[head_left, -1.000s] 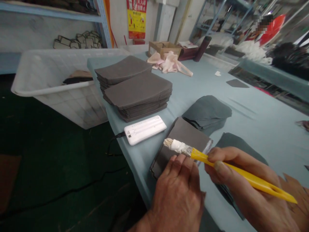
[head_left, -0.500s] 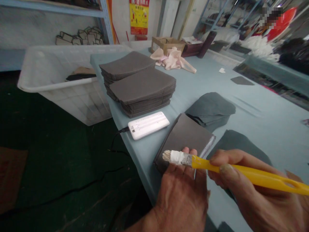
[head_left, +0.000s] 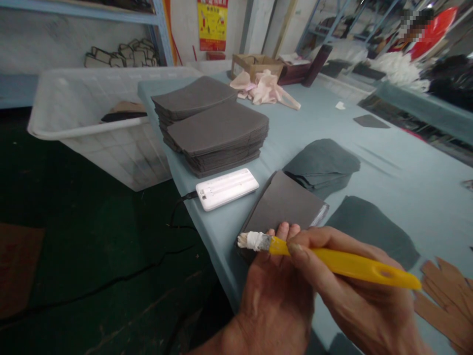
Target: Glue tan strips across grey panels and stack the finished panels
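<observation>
At the left, two tall piles of dark grey sheets point(head_left: 218, 125) stand on the table; no white shows on their visible sides, and they are judged untreated. Nearer the person, a low stack of grey sheets point(head_left: 288, 199) lies at the table's front edge. Its right edge carries a whitish strip; its left edge shows none, and its near edge is hidden. The work on this stack is therefore judged to be partway. The left hand point(head_left: 279, 291) is open, fingers extended at the stack's near side. The right hand point(head_left: 354, 291) grips a yellow-handled brush point(head_left: 354, 266), whose white-coated head is at the stack's near left corner; contact cannot be confirmed.

Surface and room: at far left, a white plastic bin point(head_left: 148, 160) stands on a dark green floor point(head_left: 111, 236) below a blue shelf point(head_left: 84, 15). A white power bank point(head_left: 227, 189) with a black cable lies on the pale blue table point(head_left: 417, 192). Behind are a poster point(head_left: 213, 24), a cardboard box point(head_left: 238, 66) and a pink cloth point(head_left: 269, 91). Green pieces point(head_left: 373, 229) lie right of the stack, with brown strips point(head_left: 443, 301) farthest right.
</observation>
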